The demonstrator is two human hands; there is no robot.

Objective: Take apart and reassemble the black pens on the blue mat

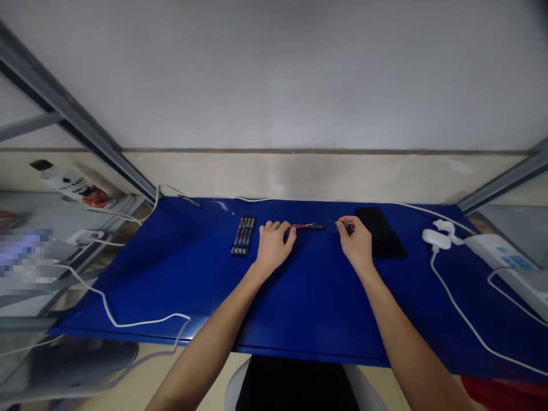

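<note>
I have both hands resting on the blue tabletop (299, 297). My left hand (272, 245) lies knuckles up, its fingers curled together, with the thumb and forefinger pinching the near end of a thin red-bodied pen (305, 226). The pen extends from the fingertips toward my right hand and ends in a dark tip; it lies roughly flat, just above or on the tabletop, and I cannot tell which. My right hand (356, 244) is also curled, its fingertips pressed on a thin dark pen part (338, 223) whose point projects toward the left hand. The two pieces are near each other, tip facing tip, but apart.

Just outboard of the left hand lies a row of four slim black pens (244, 235), side by side and touching. Just outboard of the right hand lies a flat black rectangular phone (381, 233). Farther out on that side sit a white plug (436, 237) and a white power strip (500, 254). A white cable (111, 311) loops across the tabletop well beyond the left hand.
</note>
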